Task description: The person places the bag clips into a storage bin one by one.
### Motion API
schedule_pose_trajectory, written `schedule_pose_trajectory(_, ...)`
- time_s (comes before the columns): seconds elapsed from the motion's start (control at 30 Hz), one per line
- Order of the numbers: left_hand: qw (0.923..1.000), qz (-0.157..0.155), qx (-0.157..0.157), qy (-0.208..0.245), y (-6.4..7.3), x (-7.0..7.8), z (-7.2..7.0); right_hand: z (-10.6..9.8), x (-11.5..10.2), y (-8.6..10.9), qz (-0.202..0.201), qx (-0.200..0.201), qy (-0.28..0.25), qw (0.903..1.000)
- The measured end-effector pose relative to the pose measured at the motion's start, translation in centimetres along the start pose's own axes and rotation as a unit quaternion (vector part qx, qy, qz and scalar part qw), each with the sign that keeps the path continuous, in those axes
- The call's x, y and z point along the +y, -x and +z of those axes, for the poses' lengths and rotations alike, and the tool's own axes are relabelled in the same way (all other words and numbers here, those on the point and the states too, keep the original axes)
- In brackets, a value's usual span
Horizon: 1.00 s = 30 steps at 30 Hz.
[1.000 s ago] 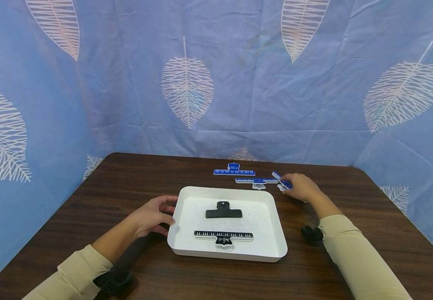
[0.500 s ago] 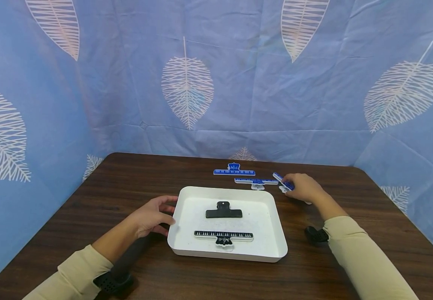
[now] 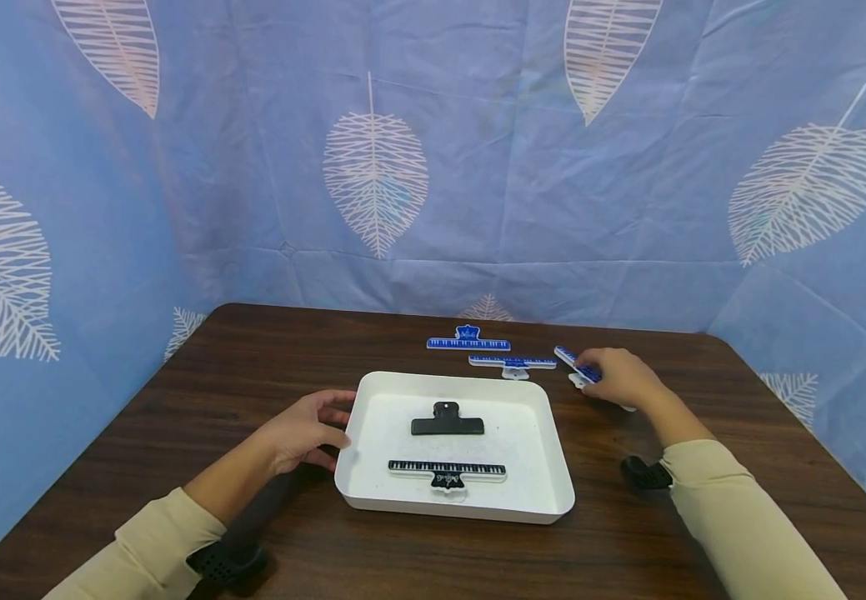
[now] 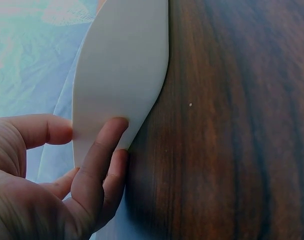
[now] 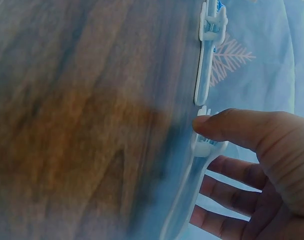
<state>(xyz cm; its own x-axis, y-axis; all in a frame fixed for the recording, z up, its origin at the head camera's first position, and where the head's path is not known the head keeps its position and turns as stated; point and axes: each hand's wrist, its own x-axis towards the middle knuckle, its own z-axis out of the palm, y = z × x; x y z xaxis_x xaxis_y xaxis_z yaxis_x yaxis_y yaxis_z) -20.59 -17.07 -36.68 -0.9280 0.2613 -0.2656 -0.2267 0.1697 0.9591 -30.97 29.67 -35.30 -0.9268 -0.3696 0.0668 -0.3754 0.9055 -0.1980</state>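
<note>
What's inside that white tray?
Two clips: a plain black clip toward the back of the white tray, and a piano-key clip nearer the person. The bits of tray floor directly beneath them are covered, so I can't see those.

A rectangular bench (image 3: 282, 358) with a dark brown wood-grain surface extends across the work area. Both far corners are rounded. A light blue fabric backdrop (image 3: 470, 208) hangs behind the far edge and continues along the left and right edges. The fabric carries a repeating white leaf print (image 3: 376, 179) in line style. Fold creases run horizontally and vertically through it. Small print sections show at the middle of the far edge and beside the far-left corner. Lighting is soft.
</note>
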Motion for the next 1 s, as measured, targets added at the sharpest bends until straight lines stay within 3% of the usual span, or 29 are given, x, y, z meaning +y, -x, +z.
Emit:
schedule_pose_trajectory(0.33, 1.0, 0.001, 0.0, -0.001, -0.1, 0.0, 0.0, -0.5, 0.1, 0.8, 0.011, -0.003, -0.004, 0.9999)
schedule_pose_trajectory(1.0, 1.0, 0.005, 0.002, 0.006, 0.1, 0.0, 0.1, -2.2, -1.8, 2.6, -0.028, -0.004, 0.014, 0.9995)
